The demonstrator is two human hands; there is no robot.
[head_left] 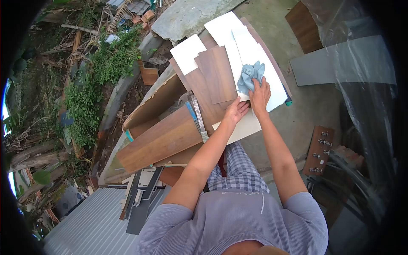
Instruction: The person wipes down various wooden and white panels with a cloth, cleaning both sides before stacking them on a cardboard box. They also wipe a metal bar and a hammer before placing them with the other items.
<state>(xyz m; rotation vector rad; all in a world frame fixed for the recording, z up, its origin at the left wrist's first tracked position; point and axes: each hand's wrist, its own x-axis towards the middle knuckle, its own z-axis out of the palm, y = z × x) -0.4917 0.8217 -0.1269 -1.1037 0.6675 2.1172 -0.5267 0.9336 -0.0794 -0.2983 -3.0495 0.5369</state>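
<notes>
A crumpled blue-grey cloth (248, 76) lies on a white panel (231, 63), and my right hand (260, 95) presses it there with bent fingers. My left hand (236, 111) is at the near corner of that panel, palm turned up, thumb against the edge and fingers below it. Wood-grain boards (216, 74) lie under and beside the white panel, with a smaller white board (189, 54) on top at the far left. Close to my left forearm, a cream board (244, 127) sticks out from the stack.
A long wooden board (161, 138) and an open cardboard box (153, 102) stand left of the stack. Dark strips (142, 191) rest on corrugated metal (93, 221). At right are a board with metal fittings (318, 151), a grey panel (314, 68) and clear plastic sheeting (357, 55).
</notes>
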